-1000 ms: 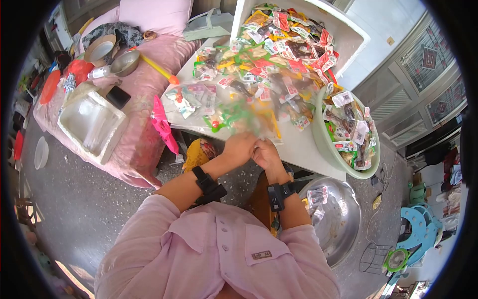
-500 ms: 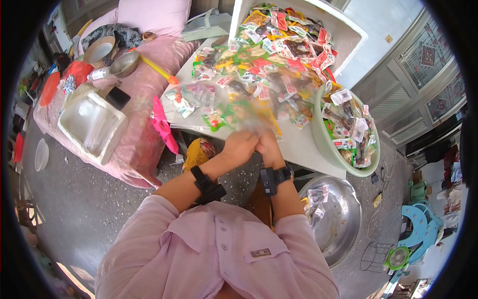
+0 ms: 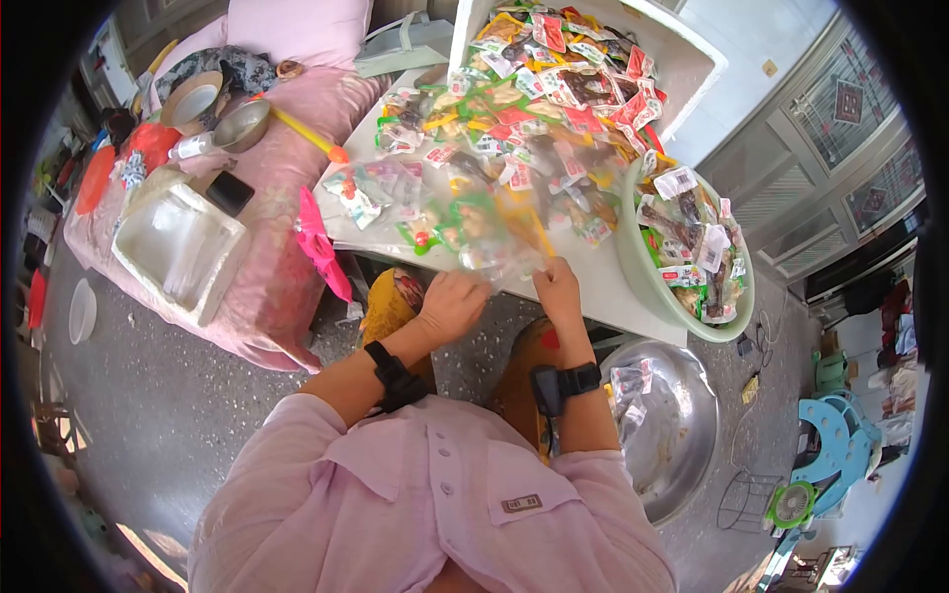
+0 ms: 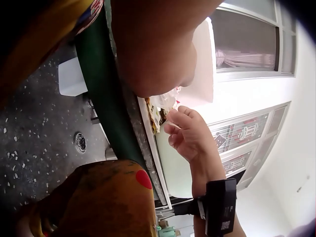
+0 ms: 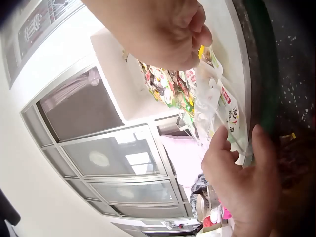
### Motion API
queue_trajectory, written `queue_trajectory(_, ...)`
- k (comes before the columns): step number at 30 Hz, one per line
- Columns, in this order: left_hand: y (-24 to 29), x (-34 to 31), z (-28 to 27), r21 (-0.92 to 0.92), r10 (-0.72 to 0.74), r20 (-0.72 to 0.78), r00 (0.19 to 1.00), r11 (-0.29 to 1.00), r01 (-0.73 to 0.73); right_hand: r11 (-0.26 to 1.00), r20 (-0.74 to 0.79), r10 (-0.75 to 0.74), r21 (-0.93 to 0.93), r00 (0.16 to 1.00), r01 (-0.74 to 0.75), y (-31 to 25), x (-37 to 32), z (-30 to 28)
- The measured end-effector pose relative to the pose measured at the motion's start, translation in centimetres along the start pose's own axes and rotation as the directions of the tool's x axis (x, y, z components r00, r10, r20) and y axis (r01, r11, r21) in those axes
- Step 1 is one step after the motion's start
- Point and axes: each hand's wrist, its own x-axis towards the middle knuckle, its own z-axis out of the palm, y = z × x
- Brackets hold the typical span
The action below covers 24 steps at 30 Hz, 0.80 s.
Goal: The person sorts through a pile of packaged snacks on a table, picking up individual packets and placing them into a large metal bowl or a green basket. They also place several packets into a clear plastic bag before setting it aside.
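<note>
A clear plastic food bag [image 3: 496,259] with printed lettering spans the space between the two hands at the table's front edge. The left hand [image 3: 455,304] pinches one side of it, finger and thumb at the bag's edge in the right wrist view. At the other side the right hand [image 3: 560,293] grips the bag with curled fingers, a bit of yellow showing by its fingertips [image 5: 203,37]. Just beyond the hands lie packaged snacks [image 3: 474,212], partly blurred in the head view. From the left wrist, the right hand [image 4: 190,133] appears with fingers bent toward the filmy plastic.
Several snack packets spill from a white foam box [image 3: 697,74] onto the white table [image 3: 598,282]. A pale green basin [image 3: 633,247] full of packets stands at the right. Below sits a metal basin [image 3: 682,445]; to the left, a bed [image 3: 282,227] holds another foam box [image 3: 178,252].
The hands, close together before, have moved apart, the right hand to the right and the left hand slightly left. The clear bag now shows stretched between them.
</note>
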Motion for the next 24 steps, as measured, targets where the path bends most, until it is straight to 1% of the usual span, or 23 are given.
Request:
queue_trajectory(1,-0.1,-0.2,0.1,0.018,0.01,-0.013,1.0,1.0,-0.009,0.981,-0.092,-0.129,-0.156,0.987,0.113,-0.7,0.0,-0.4)
queue_trajectory(2,-0.2,-0.4,0.2,0.032,0.021,-0.001,1.0,0.999,-0.021,0.925,-0.162,-0.268,-0.317,0.95,0.207,-1.3,0.1,-0.5)
queue_trajectory(5,-0.4,-0.4,-0.1,0.063,0.051,0.024,0.998,0.997,-0.052,0.878,-0.056,-0.282,-0.418,0.958,0.234,-1.4,0.8,0.1)
queue_trajectory(7,-0.7,-0.5,-0.1,0.072,0.059,0.024,0.998,0.996,-0.06,0.894,0.016,-0.219,-0.397,0.976,0.207,-1.3,1.4,0.1)
queue_trajectory(8,-1.0,-0.5,-0.2,0.062,0.045,0.052,0.998,0.997,-0.048,0.902,0.055,-0.188,-0.386,0.981,0.195,-1.2,1.8,0.2)
queue_trajectory(10,-1.4,-0.1,-0.8,0.04,0.018,0.107,0.994,0.999,-0.022,0.937,-0.02,-0.256,-0.253,0.967,0.243,-1.0,2.8,0.4)
queue_trajectory(11,-1.6,0.3,-1.0,0.031,0.009,0.058,0.998,0.999,-0.011,0.946,-0.062,-0.281,-0.188,0.958,0.266,-0.8,3.3,0.3)
queue_trajectory(12,-1.8,1.1,-1.5,0.022,0.001,0.008,1.0,1.0,-0.001,0.979,-0.045,-0.203,-0.037,0.978,0.201,-1.1,3.7,0.1)
queue_trajectory(13,-2.1,1.9,-2.1,0.013,-0.006,-0.041,0.999,1.0,0.006,0.985,-0.017,-0.127,0.114,0.992,0.128,-1.8,4.2,-0.2)
queue_trajectory(14,-2.5,2.9,-2.7,0.002,-0.005,-0.082,0.997,1.0,0.005,0.964,0.021,-0.055,0.261,0.998,0.048,-2.5,4.7,-0.5)
queue_trajectory(16,-3.5,5.2,-4.0,-0.018,-0.005,-0.167,0.986,1.0,0.002,0.938,-0.018,-0.095,0.334,0.995,0.095,-4.9,5.5,-1.7)
queue_trajectory(17,-4.0,6.4,-4.7,-0.05,-0.056,-0.154,0.987,0.998,0.049,0.922,-0.037,-0.115,0.369,0.993,0.12,-6.2,5.9,-2.3)
queue_trajectory(19,-5.2,8.6,-6.1,-0.111,-0.157,-0.125,0.98,0.983,0.144,0.869,0.052,-0.037,0.494,0.998,0.007,-8.1,7.2,-3.3)
queue_trajectory(20,-5.9,9.6,-6.5,-0.161,-0.166,-0.142,0.976,0.977,0.143,0.834,0.101,-0.005,0.549,0.995,-0.052,-9.0,7.7,-3.8)
queue_trajectory(22,-7.1,11.3,-7.3,-0.261,-0.186,-0.175,0.967,0.956,0.136,0.852,0.068,-0.048,0.524,0.997,0.005,-11.2,7.7,-4.9)
queue_trajectory(23,-7.6,11.7,-7.5,-0.41,-0.302,-0.087,0.949,0.88,0.242,0.853,0.046,-0.07,0.52,0.996,0.036,-12.2,7.4,-5.3)
queue_trajectory(24,-7.9,12.1,-7.8,-0.538,-0.399,0.019,0.917,0.769,0.345,0.854,0.023,-0.092,0.516,0.996,0.067,-12.9,7.1,-5.6)
